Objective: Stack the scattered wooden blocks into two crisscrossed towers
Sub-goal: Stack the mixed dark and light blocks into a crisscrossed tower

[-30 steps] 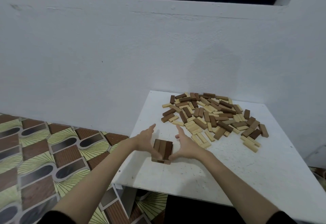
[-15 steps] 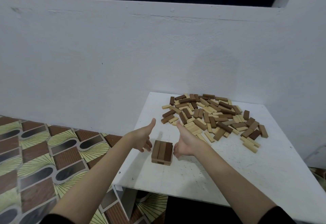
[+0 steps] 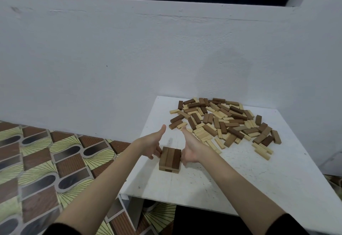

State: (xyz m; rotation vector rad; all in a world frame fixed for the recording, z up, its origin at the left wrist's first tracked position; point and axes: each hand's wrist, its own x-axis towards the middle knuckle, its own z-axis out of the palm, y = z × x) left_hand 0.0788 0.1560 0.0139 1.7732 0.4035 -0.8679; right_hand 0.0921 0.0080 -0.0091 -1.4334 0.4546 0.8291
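No readable text, labels, brands, numbers or signs anywhere in the head view. The wooden blocks [image 3: 222, 123], the stacked blocks [image 3: 170, 159], the white tabletop [image 3: 240, 175], the wall [image 3: 129, 59] and the patterned floor tiles [image 3: 46, 160] show only plain surfaces, wood grain or decorative pattern.
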